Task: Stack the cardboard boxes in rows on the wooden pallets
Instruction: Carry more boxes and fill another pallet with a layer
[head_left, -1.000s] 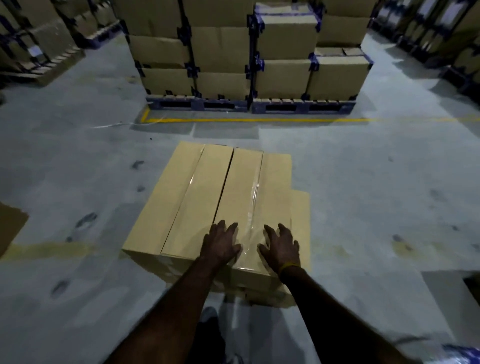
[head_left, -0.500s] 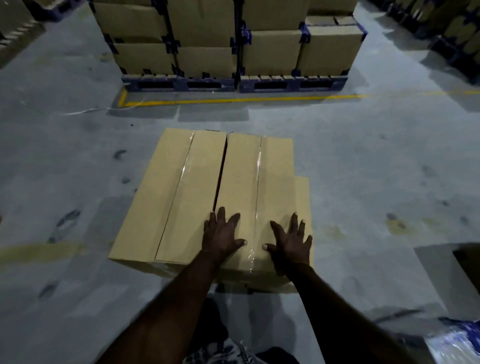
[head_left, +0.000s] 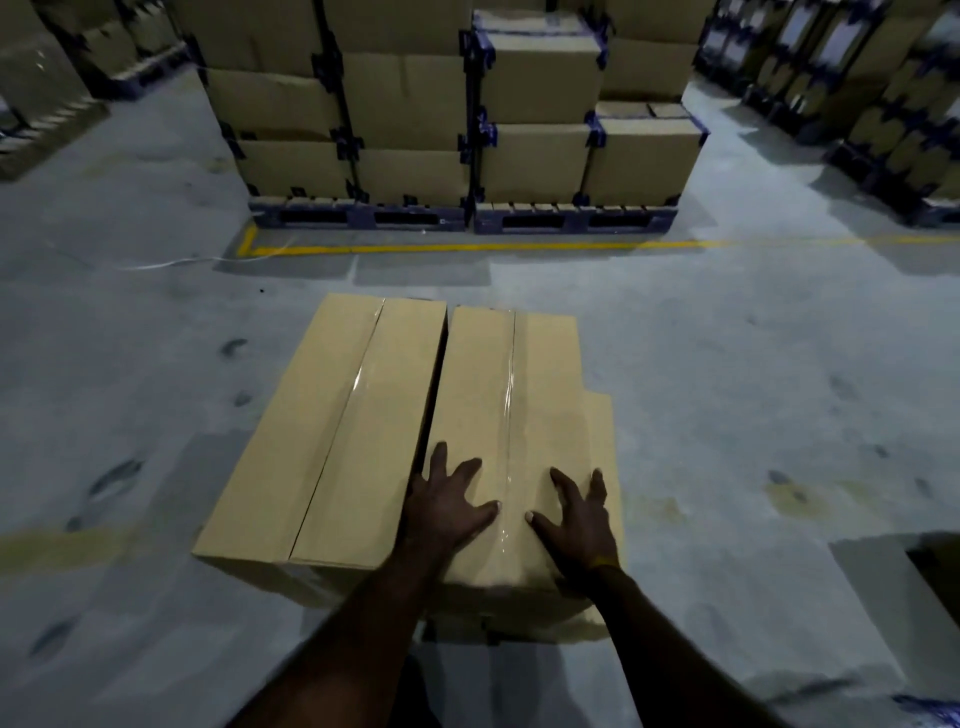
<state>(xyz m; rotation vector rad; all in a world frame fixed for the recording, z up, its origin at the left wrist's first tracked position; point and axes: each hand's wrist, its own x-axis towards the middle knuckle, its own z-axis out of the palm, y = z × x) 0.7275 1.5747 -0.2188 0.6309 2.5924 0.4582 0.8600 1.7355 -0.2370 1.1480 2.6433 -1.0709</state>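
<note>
Two long tan cardboard boxes lie side by side on the concrete floor in front of me, each sealed with clear tape. My left hand (head_left: 447, 506) and my right hand (head_left: 579, 514) both press flat, fingers spread, on the near end of the right box (head_left: 511, 395). The left box (head_left: 332, 441) sits beside it with a dark gap between them. A flat cardboard piece (head_left: 605, 447) pokes out under the right box. Ahead, stacked cardboard boxes (head_left: 535, 161) stand in rows on dark pallets (head_left: 571, 217).
A yellow floor line (head_left: 467, 247) runs in front of the pallets. More loaded pallets stand at the far left (head_left: 47, 119) and far right (head_left: 893, 130). A dark opening (head_left: 935, 571) lies at the right edge. Scuffed grey concrete (head_left: 753, 364) surrounds the boxes.
The gap between the two boxes has widened at the far end. Both hands stay flat on the right box, shifted slightly. The view has tilted up, showing more of the stacks.
</note>
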